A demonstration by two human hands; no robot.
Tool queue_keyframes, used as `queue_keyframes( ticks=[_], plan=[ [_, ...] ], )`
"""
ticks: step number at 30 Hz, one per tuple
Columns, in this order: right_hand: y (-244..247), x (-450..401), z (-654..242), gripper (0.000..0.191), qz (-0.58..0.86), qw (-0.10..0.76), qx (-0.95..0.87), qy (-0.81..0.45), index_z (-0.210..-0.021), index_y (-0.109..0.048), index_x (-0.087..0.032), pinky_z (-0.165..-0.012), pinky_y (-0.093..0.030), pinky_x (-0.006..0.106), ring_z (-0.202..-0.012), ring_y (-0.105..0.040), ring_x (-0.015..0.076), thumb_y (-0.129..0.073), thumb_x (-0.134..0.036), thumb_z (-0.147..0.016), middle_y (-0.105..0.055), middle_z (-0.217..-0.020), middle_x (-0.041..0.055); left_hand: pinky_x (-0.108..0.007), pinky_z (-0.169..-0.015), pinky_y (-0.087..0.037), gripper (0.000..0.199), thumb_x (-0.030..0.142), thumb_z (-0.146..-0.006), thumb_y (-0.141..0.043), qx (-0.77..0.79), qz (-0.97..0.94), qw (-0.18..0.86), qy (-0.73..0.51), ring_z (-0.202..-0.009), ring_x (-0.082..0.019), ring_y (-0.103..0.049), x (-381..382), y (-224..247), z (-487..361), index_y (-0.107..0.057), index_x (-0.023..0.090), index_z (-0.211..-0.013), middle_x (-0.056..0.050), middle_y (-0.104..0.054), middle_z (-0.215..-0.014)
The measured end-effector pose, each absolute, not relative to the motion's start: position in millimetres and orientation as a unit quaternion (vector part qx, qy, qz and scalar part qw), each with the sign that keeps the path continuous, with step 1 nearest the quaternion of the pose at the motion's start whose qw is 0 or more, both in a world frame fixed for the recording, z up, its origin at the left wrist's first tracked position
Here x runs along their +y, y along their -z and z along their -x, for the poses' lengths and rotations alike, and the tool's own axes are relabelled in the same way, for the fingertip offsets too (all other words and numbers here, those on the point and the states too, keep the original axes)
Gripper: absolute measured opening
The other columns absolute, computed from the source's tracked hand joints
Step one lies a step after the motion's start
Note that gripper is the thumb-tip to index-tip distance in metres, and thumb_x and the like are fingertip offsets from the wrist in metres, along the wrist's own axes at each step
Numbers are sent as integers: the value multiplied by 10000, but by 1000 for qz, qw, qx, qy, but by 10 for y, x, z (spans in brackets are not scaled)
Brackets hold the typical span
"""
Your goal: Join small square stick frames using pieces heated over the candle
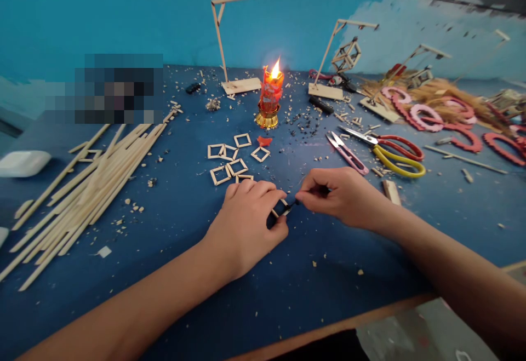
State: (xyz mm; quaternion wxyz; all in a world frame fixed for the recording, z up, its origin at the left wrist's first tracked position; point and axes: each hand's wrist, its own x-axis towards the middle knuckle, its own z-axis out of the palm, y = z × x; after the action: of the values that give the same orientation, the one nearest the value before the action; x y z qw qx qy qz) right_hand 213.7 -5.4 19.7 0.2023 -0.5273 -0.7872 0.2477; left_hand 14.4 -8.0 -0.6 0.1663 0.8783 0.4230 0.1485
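Observation:
My left hand (pixel 246 224) rests on the blue table with thumb and fingers round a small wooden square frame (pixel 281 207). Just right of it, my right hand (pixel 332 194) pinches a small dark piece (pixel 296 202) between thumb and forefinger, touching or very near the frame's right corner. Several more square frames (pixel 221 174) made of short sticks lie beyond my left hand. Farther back, a red candle (pixel 272 90) burns in a gold holder (pixel 267 119), with a red scrap (pixel 264 141) in front of it.
Long wooden sticks (pixel 94 185) lie piled at the left. Pink snips (pixel 347 153) and red-and-yellow scissors (pixel 388 150) lie beyond my right hand. Wooden stands (pixel 242 85) rise at the back. Pink curved pieces (pixel 427 117) are at the right; the table's edge (pixel 312 331) is near me.

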Motion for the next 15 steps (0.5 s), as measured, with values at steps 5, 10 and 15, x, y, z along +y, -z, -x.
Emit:
queue_keyframes(
  ticks=[5,10,15],
  plan=[
    [-243,-47,-2149,175,536,240,-771,-246,-669,-584,-173,-437,-320,179,-481,-414,58,-593,-311,-776,-507,-515,-48,-398,-873,-321,346,296,-801,-507,427,-876,165,-154,-1018,-244,-462,-90,20,-130,-583,208,-1127,-36,-583,-1087],
    [-304,-48,-2182,183,548,288,-739,-266,-680,-591,-176,-452,-347,202,-499,-427,72,-597,-329,-779,-531,-552,-29,-406,-883,-323,341,290,-793,-518,434,-871,173,-151,-1036,-252,-462,-91,4,-127,-584,211,-1118,-44,-576,-1094],
    [-320,-26,-2208,170,533,313,-726,-302,-721,-607,-182,-498,-385,225,-551,-471,89,-591,-337,-791,-591,-634,-5,-411,-869,-322,293,310,-796,-546,434,-863,204,-158,-1002,-245,-484,-68,-26,-111,-579,223,-1074,-25,-606,-1051]
  ],
)
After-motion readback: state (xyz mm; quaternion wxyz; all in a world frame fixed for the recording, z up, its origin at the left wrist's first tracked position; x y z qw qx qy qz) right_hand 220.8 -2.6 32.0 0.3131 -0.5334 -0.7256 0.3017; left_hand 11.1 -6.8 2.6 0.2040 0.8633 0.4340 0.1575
